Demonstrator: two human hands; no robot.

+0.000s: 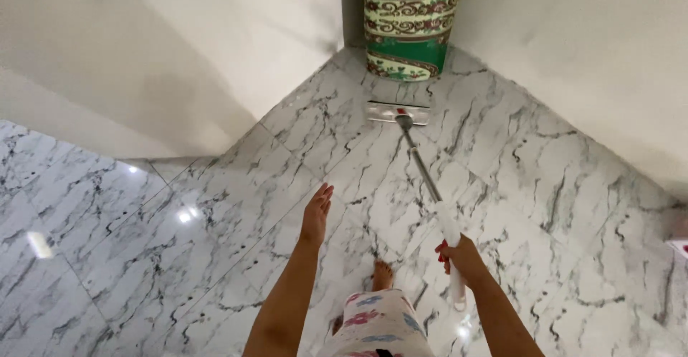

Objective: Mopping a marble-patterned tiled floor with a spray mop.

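On the white, grey-veined marble floor, near a corner of two pale walls, lies the flat head of a mop, just in front of a rolled green carpet with floral bands standing upright in the corner; the mop's metal pole slants back to the right hand, whose fingers are wrapped around its white grip; the left hand hangs free above the tiles, fingers straight and close together, touching nothing; one bare foot shows below, beside a flower-patterned garment.
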